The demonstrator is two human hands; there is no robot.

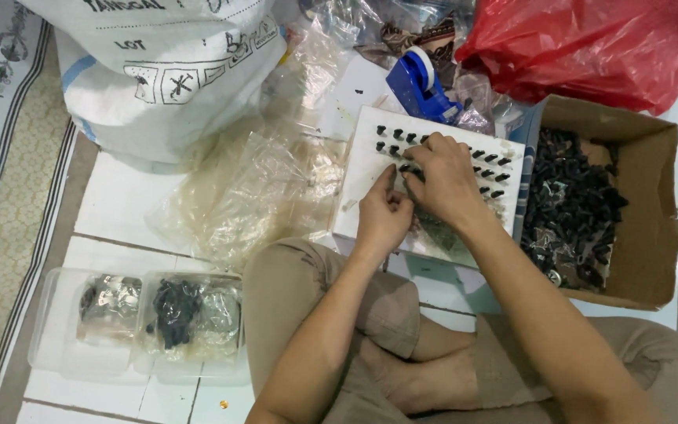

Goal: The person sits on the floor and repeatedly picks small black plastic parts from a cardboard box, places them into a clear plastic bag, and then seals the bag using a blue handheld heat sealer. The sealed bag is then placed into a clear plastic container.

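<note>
Over white board point(370, 169): right hand point(441, 177) pinches black part; left hand point(384, 216) grip closed, contents unclear.

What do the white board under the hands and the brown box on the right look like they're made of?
White board: likely foam or plastic, matte, with small black pieces seated in rows. Brown box: corrugated cardboard, dull tan, with soft bent flaps, full of black pieces.

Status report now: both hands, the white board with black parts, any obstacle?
Left hand pinching a small part, not clearly seen. Right hand fingers down on white board, among rows of black parts. Nothing blocking the board; cardboard box of black parts beside it.
</note>
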